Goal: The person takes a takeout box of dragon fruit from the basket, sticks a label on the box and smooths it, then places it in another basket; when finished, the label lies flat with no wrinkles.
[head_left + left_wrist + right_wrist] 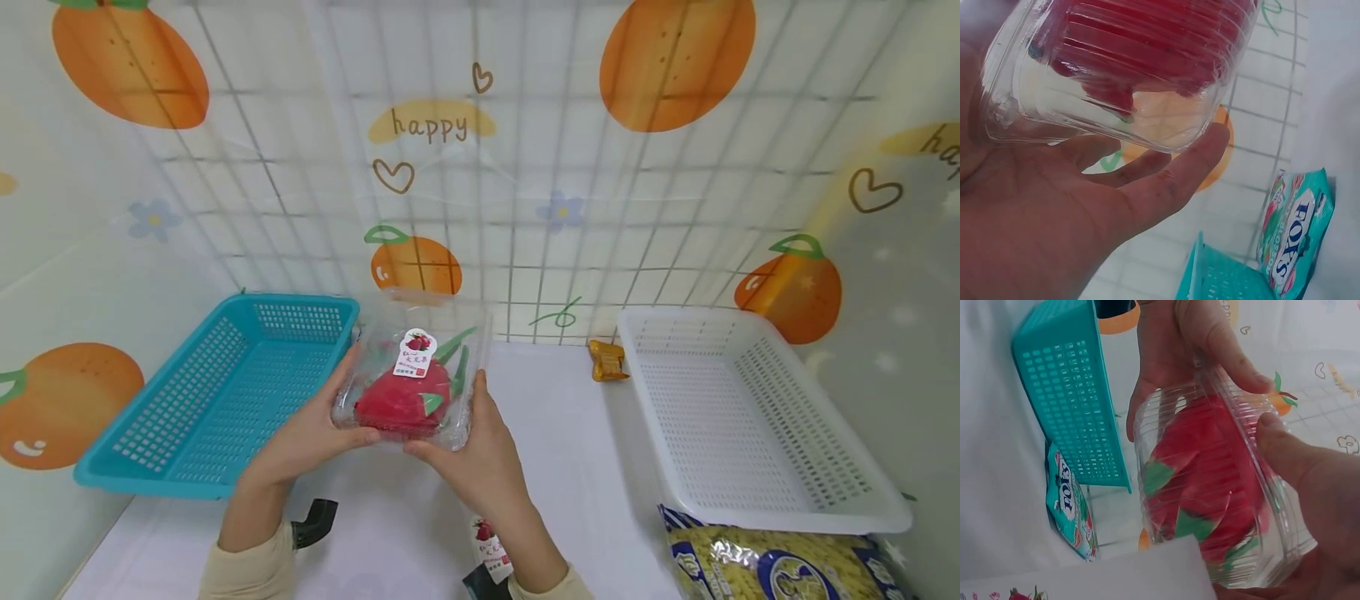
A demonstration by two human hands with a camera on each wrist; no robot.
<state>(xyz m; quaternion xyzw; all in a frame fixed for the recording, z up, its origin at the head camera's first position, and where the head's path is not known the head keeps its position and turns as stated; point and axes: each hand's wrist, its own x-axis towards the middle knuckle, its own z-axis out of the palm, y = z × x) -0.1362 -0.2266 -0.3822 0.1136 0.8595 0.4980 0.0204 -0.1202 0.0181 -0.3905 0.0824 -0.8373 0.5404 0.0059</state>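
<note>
A clear plastic fruit box [347, 410] is held up above the table between both hands. Inside it sits a red dragon fruit [405, 400] with green leaf tips, and its lid bears a white label [415, 354]. My left hand [311, 437] grips the box's left side, thumb along the near edge; in the left wrist view its fingers reach under the clear wall. On the opposite side my right hand [491, 458] grips the box, thumb at the near edge too. The right wrist view shows both thumbs close together on the box [1285, 550].
A blue-green basket [262, 383] stands left, a white basket [720, 408] right. A small orange-gold packet [606, 361] lies beside the white basket, a yellow-and-blue bag [780, 562] before it. A FOX'S bag [1294, 237] rests by the blue-green basket. A dragon-fruit card [491, 550] shows near my right wrist.
</note>
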